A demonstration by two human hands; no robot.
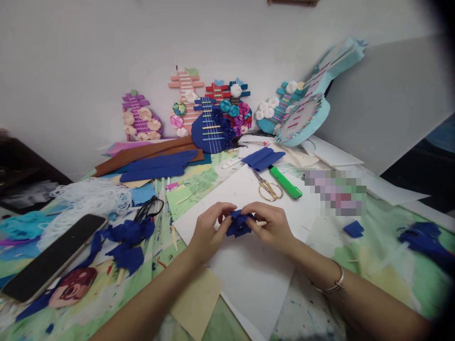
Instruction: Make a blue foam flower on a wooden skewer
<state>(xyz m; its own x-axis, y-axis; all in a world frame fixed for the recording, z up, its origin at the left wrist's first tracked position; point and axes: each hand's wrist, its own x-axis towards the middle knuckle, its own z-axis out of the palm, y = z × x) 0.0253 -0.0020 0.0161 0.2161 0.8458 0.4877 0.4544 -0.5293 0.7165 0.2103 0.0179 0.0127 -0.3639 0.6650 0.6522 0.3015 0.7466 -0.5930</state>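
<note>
A dark blue crepe paper flower (239, 227) with ruffled petals is held between both hands above a large white sheet (254, 289). My left hand (210, 231) pinches its left edge between thumb and fingers. From the other side, my right hand (273, 226) grips the flower's right edge, and the end of a pale stick (261, 223) shows between its fingers. Beyond the hands lie gold-handled scissors (270, 190), a green box cutter (285, 182) and a folded piece of blue crepe paper (263, 158).
Paper-flower-decorated lute shapes, including a blue one (210, 128), lean against the back wall. On the left are a phone (53, 258), white string (80, 203) and blue paper scraps (128, 258). A blue tape dispenser-like object (424, 239), blurred, sits far right.
</note>
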